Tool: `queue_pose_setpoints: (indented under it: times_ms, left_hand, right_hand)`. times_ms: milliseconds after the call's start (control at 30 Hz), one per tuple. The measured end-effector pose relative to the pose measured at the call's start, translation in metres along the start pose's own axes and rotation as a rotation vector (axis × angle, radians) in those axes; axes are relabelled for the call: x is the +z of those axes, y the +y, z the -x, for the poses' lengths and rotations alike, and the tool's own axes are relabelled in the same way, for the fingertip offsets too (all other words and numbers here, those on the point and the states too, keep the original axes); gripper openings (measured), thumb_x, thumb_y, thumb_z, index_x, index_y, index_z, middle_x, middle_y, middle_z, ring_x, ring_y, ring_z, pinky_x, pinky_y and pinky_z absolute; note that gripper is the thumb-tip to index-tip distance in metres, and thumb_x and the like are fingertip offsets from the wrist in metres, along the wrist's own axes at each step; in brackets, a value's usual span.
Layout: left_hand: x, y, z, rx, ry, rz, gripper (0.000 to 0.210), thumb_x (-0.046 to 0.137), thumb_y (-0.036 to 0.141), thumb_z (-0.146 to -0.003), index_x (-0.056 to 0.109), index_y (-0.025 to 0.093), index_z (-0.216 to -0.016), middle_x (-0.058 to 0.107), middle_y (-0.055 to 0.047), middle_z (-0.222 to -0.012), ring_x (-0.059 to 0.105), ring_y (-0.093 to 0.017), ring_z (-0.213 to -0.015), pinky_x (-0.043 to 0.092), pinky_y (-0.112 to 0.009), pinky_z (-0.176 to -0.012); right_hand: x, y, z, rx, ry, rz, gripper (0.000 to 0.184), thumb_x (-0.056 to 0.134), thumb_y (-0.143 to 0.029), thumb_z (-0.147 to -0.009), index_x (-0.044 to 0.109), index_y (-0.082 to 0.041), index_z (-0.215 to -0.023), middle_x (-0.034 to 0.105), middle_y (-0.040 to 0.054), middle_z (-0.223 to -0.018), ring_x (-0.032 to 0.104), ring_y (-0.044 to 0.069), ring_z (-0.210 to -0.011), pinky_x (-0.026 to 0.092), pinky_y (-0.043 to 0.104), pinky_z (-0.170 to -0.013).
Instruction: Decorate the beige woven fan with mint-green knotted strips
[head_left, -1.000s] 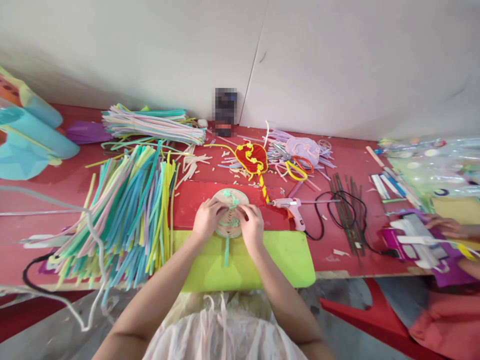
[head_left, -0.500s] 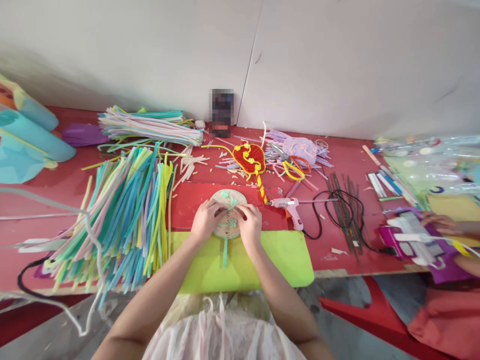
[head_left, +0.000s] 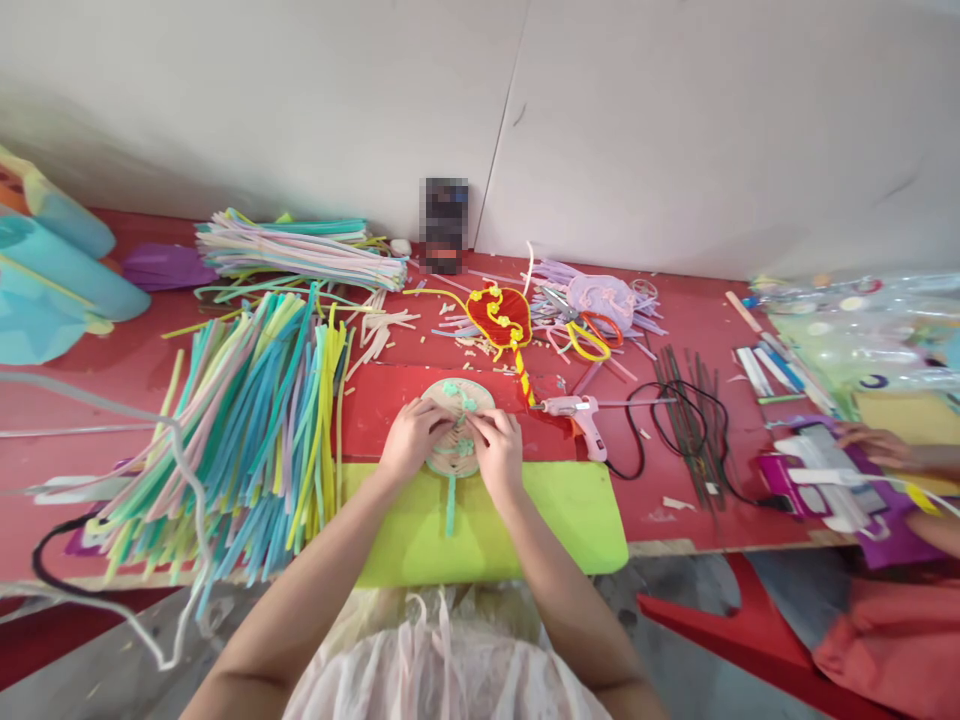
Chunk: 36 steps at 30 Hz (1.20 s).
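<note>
A round, pale fan (head_left: 453,461) of pipe cleaners lies before me, with mint-green flowers on its face and a green handle (head_left: 450,508) pointing toward me. My left hand (head_left: 411,440) is closed at its left side, thumb and fingertips pressed together near the middle. From the other side my right hand (head_left: 498,446) pinches at the fan's centre, close to the green flowers. Whether a small piece sits between the fingertips is too small to tell. Just right of my right hand rests a pink glue gun (head_left: 579,412); beyond the hands lies a red fan with yellow trim (head_left: 498,318).
Bundled pipe cleaners (head_left: 262,420) cover the left. A lime-green board (head_left: 570,520) lies under the fan's handle. Scissors (head_left: 587,340) and a lilac fan (head_left: 600,298) lie behind. Brown stems (head_left: 686,430) and the black cable are at right, with another person's hand (head_left: 874,445) farther over.
Both hands stay at the fan. The right fingers have shifted very slightly at its centre, showing a bit more of the green flowers; the rest looks the same.
</note>
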<state>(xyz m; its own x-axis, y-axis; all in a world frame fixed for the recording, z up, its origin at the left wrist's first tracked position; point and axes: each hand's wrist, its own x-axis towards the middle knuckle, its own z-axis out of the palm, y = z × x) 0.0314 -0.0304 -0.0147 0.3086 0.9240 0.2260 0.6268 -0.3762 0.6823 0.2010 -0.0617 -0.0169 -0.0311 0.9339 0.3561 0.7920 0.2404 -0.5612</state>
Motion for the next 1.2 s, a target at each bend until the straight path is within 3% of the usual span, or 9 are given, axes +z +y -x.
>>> queue_pose_setpoints:
  times_ms: [267,667,933,1033,1200]
  left_hand:
    - [-0.007,-0.001,0.000,0.016,-0.070,-0.017,0.015,0.059,0.026,-0.085,0.068,0.023,-0.096,0.065,-0.005,-0.092,0.057,-0.019,-0.086,0.044,-0.032,-0.082]
    - [-0.004,0.020,-0.006,0.036,-0.031,-0.279,0.011,0.055,0.023,-0.087,0.063,0.020,-0.094,0.064,-0.005,-0.095,0.058,-0.019,-0.088,0.045,-0.031,-0.080]
    - [-0.004,0.017,-0.007,0.015,-0.033,-0.143,0.011,0.055,0.020,-0.085,0.064,0.020,-0.092,0.064,-0.005,-0.098,0.058,-0.020,-0.090,0.045,-0.031,-0.081]
    - [-0.014,0.014,-0.008,-0.066,-0.020,0.009,0.015,0.050,0.020,-0.088,0.064,0.021,-0.094,0.065,-0.004,-0.094,0.060,-0.017,-0.087,0.046,-0.027,-0.077]
    - [-0.026,-0.003,-0.015,-0.304,0.156,0.003,0.015,0.051,0.025,-0.085,0.063,0.020,-0.092,0.064,-0.004,-0.089,0.060,-0.017,-0.077,0.045,-0.028,-0.072]
  right_hand:
    - [-0.006,-0.002,0.006,-0.072,-0.092,0.043,0.038,0.045,-0.014,-0.090,0.059,-0.026,-0.124,0.061,0.0082,-0.107,0.051,0.023,-0.094,0.044,0.040,-0.087]
    - [-0.001,0.005,0.010,-0.060,0.030,-0.039,0.040,0.046,-0.009,-0.089,0.060,-0.024,-0.123,0.061,0.0083,-0.105,0.053,0.022,-0.097,0.048,0.038,-0.087]
    - [-0.001,0.005,0.010,-0.076,0.004,-0.021,0.043,0.043,-0.006,-0.088,0.060,-0.024,-0.123,0.062,0.0080,-0.106,0.053,0.021,-0.096,0.047,0.038,-0.088]
    - [-0.001,0.005,0.010,-0.059,0.004,-0.047,0.041,0.043,-0.008,-0.088,0.060,-0.024,-0.122,0.062,0.0080,-0.106,0.053,0.022,-0.097,0.046,0.039,-0.089]
    - [-0.001,0.006,0.010,-0.051,0.026,-0.074,0.040,0.043,-0.007,-0.087,0.063,-0.023,-0.118,0.063,0.0071,-0.105,0.054,0.021,-0.098,0.046,0.038,-0.090]
